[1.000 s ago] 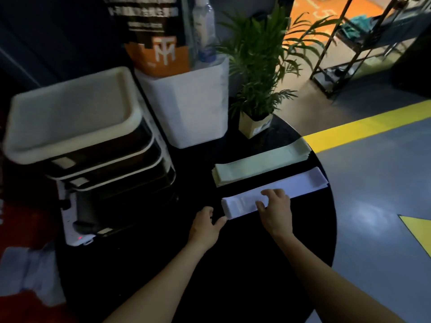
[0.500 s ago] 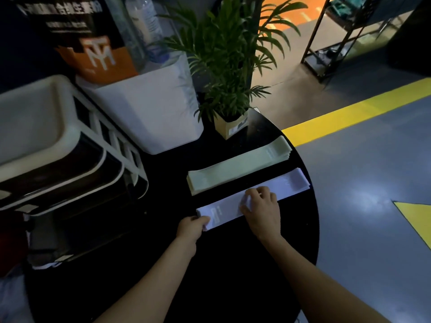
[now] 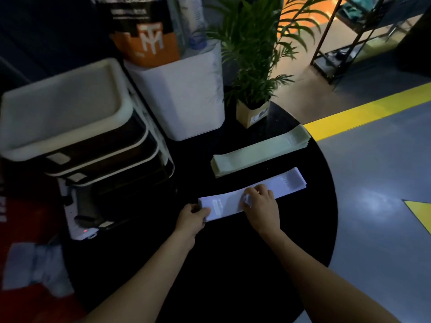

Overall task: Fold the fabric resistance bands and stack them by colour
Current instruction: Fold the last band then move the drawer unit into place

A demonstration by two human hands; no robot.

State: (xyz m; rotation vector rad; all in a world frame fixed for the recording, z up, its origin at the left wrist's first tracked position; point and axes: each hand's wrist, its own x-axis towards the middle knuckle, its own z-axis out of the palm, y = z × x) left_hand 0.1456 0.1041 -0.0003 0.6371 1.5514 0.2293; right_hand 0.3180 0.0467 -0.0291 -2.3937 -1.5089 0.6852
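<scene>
1. Left hand (image 3: 192,217) is pinching the near-left end of the lavender band stack (image 3: 253,194), fingers curled round its edge.
2. Right hand (image 3: 261,206) is lying on the stack's middle, fingers curled and gripping a raised fold of band there.
3. Lavender stack is lying flat on the round black table (image 3: 233,264), long axis running from near-left to far-right.
4. Pale green band stack (image 3: 260,153) is lying just beyond it, parallel, apart from it.
5. White bin (image 3: 184,94) is holding an orange-and-black printed bag (image 3: 149,36) and a plastic bottle (image 3: 193,22).
6. Tan pot (image 3: 251,114) is holding a palm plant (image 3: 254,47).
7. White tiered trays (image 3: 70,117) are standing at left; their contents cannot be made out.
</scene>
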